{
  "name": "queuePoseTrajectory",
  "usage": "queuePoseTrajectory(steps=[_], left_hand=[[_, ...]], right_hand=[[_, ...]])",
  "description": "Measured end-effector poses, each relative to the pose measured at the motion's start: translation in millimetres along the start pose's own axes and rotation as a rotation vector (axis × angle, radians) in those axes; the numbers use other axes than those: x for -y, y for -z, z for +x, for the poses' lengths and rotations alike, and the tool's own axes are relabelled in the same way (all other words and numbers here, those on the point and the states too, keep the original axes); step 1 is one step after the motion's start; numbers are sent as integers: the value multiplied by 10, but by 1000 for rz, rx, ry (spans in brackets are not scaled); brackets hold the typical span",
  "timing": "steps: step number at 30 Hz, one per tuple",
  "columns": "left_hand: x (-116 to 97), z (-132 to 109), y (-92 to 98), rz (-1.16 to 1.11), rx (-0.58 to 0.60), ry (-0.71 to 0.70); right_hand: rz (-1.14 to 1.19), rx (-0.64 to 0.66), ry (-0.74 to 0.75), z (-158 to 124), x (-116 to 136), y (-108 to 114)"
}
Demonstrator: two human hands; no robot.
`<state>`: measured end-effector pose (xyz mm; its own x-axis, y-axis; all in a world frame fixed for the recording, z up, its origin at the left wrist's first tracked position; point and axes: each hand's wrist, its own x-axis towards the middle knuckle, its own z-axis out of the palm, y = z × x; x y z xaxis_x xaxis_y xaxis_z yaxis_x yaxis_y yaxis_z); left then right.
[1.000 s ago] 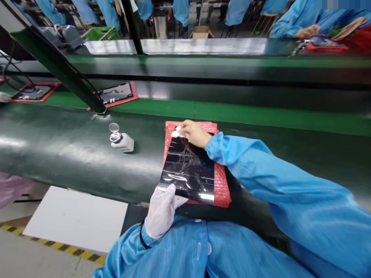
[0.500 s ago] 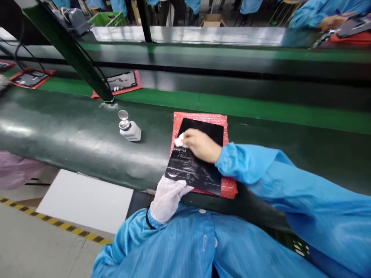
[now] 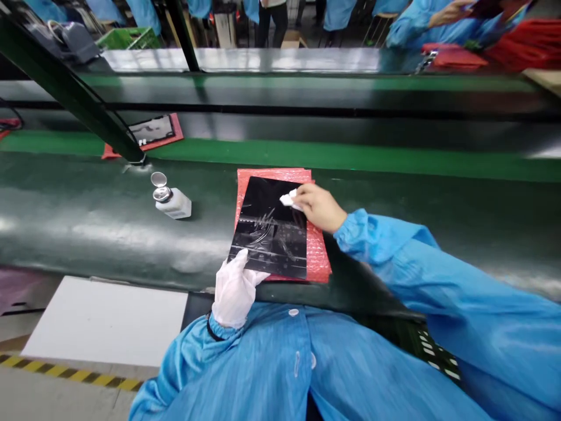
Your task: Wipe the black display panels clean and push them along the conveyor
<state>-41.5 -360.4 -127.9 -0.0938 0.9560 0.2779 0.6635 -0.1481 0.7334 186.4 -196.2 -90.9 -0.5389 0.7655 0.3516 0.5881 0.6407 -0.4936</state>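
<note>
A glossy black panel (image 3: 274, 234) with streaks on its surface lies over red bubble-wrap bags (image 3: 318, 251) at the bench's front edge. My gloved left hand (image 3: 235, 286) grips the panel's near left corner, thumb on top and fingers beneath. A folded white wipe (image 3: 288, 199) is pinched in my bare right hand (image 3: 319, 206), at the panel's upper right part. To the left on the bench stands a white pump bottle (image 3: 173, 202) with its metal lid flipped up.
A slanted green post (image 3: 74, 88) rises from the bench at left. Behind it, another panel (image 3: 153, 130) rests on a red bag. Across the bench, a person in blue sleeves (image 3: 421, 23) sits near red bags (image 3: 530, 44). A white board (image 3: 109, 318) is below left.
My right hand has moved the wipe across the panel from its left side to the upper right. The whole view has shifted, so the bench things appear further left.
</note>
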Motion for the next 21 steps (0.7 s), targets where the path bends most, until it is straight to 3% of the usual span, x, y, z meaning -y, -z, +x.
queuePoseTrajectory(steps=[4, 6, 8, 12, 15, 19, 21], left_hand=[[28, 34, 33, 113, -45, -86], [66, 31, 18, 155, -59, -114], [105, 32, -21, 191, -70, -145], [129, 85, -53, 245, -130, -202], [22, 171, 138, 300, -193, -263], [-394, 247, 558, 365, -274, -244], [-666, 268, 623, 390, -291, -196]], right_hand=[[153, 119, 350, -584, 594, -84], [184, 138, 419, -745, 695, -112], [149, 119, 360, -653, 547, -121], [-16, -2, -6, -10, -81, -65], [-76, -89, -189, 305, -356, 72], [-41, -284, -158, 198, -386, 346], [-16, -372, -183, 63, -375, 480]])
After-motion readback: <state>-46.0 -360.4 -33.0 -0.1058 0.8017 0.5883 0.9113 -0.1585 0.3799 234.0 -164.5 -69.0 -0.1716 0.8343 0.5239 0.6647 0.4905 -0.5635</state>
